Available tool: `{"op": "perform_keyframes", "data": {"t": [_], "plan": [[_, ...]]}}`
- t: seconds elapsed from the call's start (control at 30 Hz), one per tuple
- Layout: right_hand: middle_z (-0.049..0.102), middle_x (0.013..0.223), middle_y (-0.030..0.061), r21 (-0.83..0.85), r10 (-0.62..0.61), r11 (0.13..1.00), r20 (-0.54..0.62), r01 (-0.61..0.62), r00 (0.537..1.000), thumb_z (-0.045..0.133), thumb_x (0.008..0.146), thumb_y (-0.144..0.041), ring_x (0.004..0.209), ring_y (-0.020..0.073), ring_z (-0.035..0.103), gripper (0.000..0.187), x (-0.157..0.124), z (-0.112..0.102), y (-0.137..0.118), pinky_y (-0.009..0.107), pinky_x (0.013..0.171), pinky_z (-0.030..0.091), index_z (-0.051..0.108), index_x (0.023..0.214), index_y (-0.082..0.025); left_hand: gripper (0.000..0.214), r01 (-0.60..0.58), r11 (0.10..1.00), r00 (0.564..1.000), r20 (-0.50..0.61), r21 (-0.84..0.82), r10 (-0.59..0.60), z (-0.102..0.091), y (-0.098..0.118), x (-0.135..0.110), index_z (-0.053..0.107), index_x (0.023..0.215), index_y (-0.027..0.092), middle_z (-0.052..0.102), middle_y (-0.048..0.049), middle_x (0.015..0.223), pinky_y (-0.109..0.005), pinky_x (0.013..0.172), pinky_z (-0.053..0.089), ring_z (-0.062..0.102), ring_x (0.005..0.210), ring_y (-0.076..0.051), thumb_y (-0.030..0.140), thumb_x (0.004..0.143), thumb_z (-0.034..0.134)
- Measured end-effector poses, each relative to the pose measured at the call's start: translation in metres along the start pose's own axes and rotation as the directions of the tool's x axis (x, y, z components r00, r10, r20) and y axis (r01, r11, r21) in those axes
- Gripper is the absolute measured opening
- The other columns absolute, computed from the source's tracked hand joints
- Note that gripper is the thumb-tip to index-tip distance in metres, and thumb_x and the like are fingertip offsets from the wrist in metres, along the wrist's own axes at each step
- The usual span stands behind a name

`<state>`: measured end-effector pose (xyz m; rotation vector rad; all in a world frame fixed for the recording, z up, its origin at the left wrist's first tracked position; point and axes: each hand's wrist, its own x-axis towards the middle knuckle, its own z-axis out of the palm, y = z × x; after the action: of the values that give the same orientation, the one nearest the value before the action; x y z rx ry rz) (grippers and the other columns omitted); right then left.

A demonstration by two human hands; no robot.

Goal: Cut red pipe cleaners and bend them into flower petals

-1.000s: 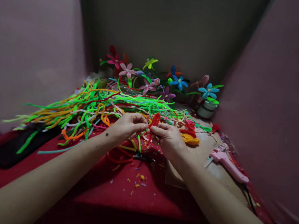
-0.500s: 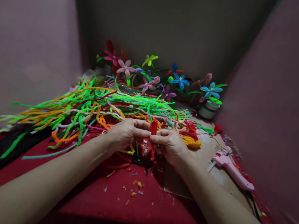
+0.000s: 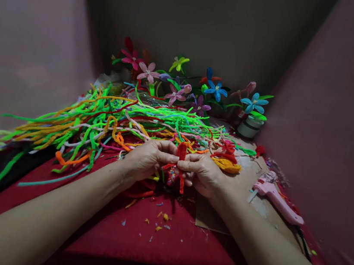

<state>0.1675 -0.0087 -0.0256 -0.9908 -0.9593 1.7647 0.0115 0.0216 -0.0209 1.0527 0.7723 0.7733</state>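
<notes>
Between my two hands stands a red pipe cleaner (image 3: pixel 182 151), its upper part a folded upright loop and its loose end hanging below my fingers. My left hand (image 3: pixel 154 159) pinches it from the left with thumb and index finger. From the right, my right hand (image 3: pixel 202 173) grips the same piece, thumb on its front. A further short red strand sticks out toward the left under my left fingertips. Just behind my hands lies a large heap of pipe cleaners (image 3: pixel 162 122) in green, orange, white and red. Beside my right hand rests a yellow-orange bundle (image 3: pixel 227 165) with red pieces.
Finished pipe-cleaner flowers (image 3: pixel 215 90) line the back, near a small white jar (image 3: pixel 250 127). A pink glue gun (image 3: pixel 279 199) lies on cardboard (image 3: pixel 214 220) at the right. Small scraps (image 3: pixel 162 216) dot the red cloth (image 3: pixel 136 242). A black flat object (image 3: pixel 4 177) lies left.
The view has shifted slightly. Both hands keep hold of the red pipe cleaner, whose lower end now hangs a little farther down; a short red strand now shows by my left fingertips.
</notes>
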Motion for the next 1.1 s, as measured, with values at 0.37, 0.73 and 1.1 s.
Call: {"op": "perform_keyframes", "data": {"t": [0.37, 0.73, 1.1], "plan": [[0.053, 0.043, -0.0043, -0.138, -0.064, 0.988, -0.006, 0.063, 0.998, 0.077, 0.055, -0.023, 0.032, 0.0039, 0.039, 0.024, -0.003, 0.002, 0.003, 0.018, 0.031, 0.025, 0.054, 0.052, -0.014, 0.020, -0.098, 0.990, 0.994, -0.039, 0.099, 0.103, 0.001, 0.005, -0.003, 0.068, 0.080, 0.012, 0.065, -0.0037, 0.074, -0.023, 0.060, 0.043, 0.056, 0.062, -0.010, 0.026, 0.066, 0.073], [0.057, 0.046, -0.0021, -0.144, -0.047, 0.988, 0.013, 0.049, 0.999, 0.076, 0.060, -0.029, 0.035, 0.0062, 0.042, 0.025, -0.001, 0.001, 0.011, 0.020, 0.034, 0.026, 0.056, 0.054, -0.015, 0.017, -0.152, 0.910, 0.964, -0.146, 0.386, 0.223, 0.009, 0.016, -0.013, 0.066, 0.064, 0.012, 0.053, 0.0031, 0.051, -0.020, 0.046, 0.030, 0.040, 0.047, -0.006, 0.029, 0.068, 0.068], [0.057, 0.043, -0.0023, -0.067, 0.006, 0.998, 0.024, -0.005, 1.000, 0.076, 0.057, -0.026, 0.031, 0.0065, 0.041, 0.026, -0.005, 0.006, 0.010, 0.019, 0.031, 0.025, 0.052, 0.053, -0.016, 0.014, -0.227, 0.858, 0.892, -0.255, 0.461, 0.373, 0.025, 0.014, -0.021, 0.066, 0.061, 0.014, 0.058, 0.0015, 0.054, -0.021, 0.051, 0.038, 0.048, 0.052, -0.010, 0.026, 0.067, 0.067]]}}
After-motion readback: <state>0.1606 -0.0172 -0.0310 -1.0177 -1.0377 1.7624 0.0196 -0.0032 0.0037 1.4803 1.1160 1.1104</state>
